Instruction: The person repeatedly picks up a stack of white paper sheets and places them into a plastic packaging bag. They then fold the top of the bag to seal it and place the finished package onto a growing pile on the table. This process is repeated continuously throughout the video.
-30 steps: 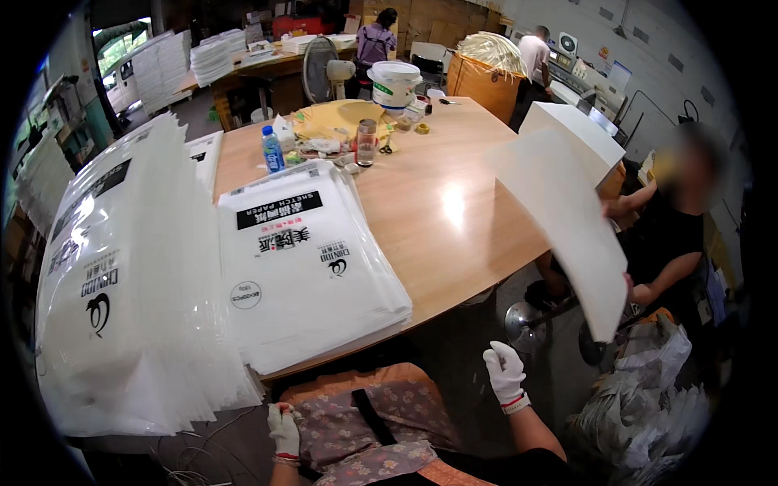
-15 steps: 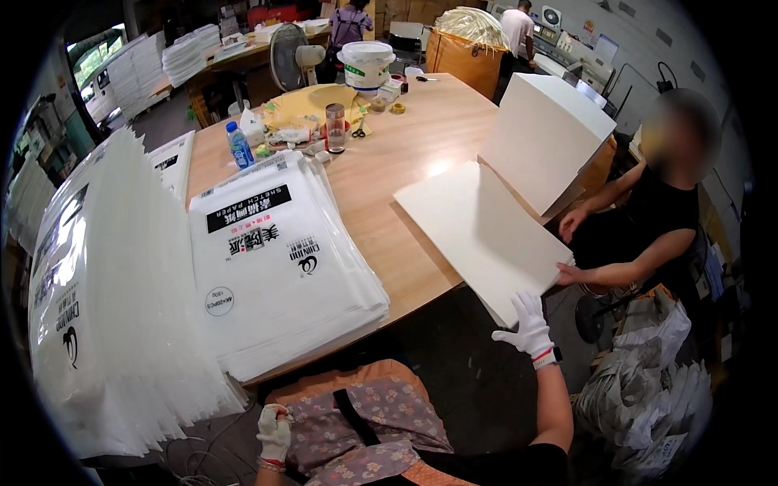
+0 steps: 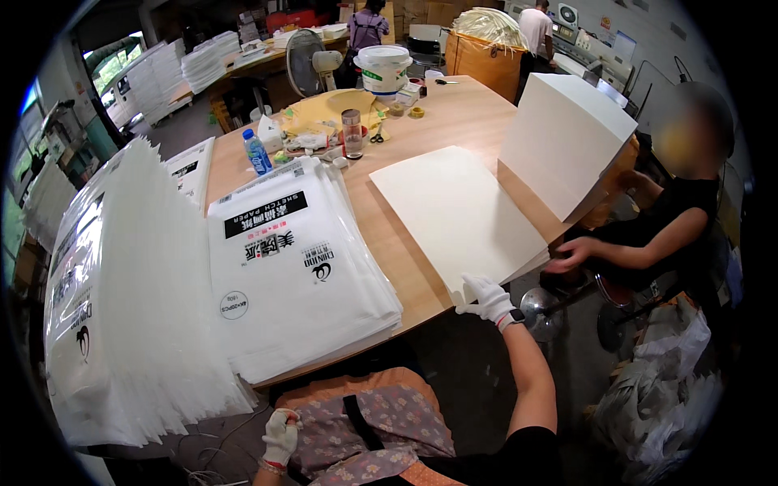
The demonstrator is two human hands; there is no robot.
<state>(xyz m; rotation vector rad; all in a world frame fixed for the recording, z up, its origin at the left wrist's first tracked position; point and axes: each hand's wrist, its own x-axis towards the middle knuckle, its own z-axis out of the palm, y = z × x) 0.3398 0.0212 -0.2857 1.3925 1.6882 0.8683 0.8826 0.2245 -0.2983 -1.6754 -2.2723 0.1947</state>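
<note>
Resting beside the flowered apron (image 3: 405, 417), the left hand (image 3: 279, 437) keeps its fingers curled in, as it did half a second ago. Ahead and to its right, the right hand (image 3: 486, 300) has shifted left and touches the near corner of the white paper (image 3: 458, 215); whether its thumb clamps underneath, I cannot tell. Beyond that hand, the paper now lies farther onto the table (image 3: 466, 113). To the hand's right, the co-worker's hand (image 3: 571, 255), earlier gripping the paper, is open just beside its edge. Farther past, the tall white stack (image 3: 559, 146) stands unchanged.
</note>
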